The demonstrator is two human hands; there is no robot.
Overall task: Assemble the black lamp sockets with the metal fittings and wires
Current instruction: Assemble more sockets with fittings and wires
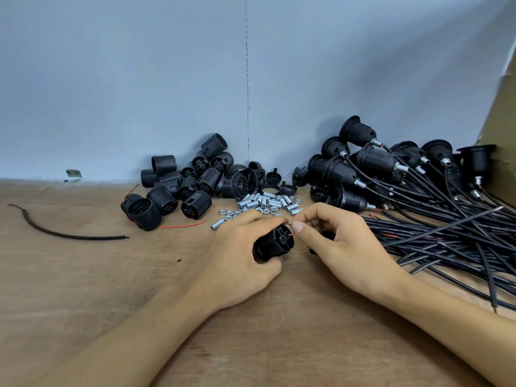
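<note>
My left hand [240,255] grips a black threaded lamp socket [275,243] lying on its side at the table's middle, terminal end facing right. My right hand [337,241] pinches a thin red wire [291,235] at that terminal end; a black part shows partly under its palm. Behind the hands lies a heap of silver threaded fittings and nuts [265,205]. Loose black socket bodies [181,182] are piled at the back left, with black caps and rings [257,177] beside them. Finished sockets with fittings and black cables [391,169] are stacked at the back right.
Black cables [446,236] fan across the table's right side. A loose black wire piece [64,233] lies at the left. One socket with red wires [143,213] sits left of the fittings. A cardboard box [499,129] stands at far right; a blue wall backs the wooden table [83,275].
</note>
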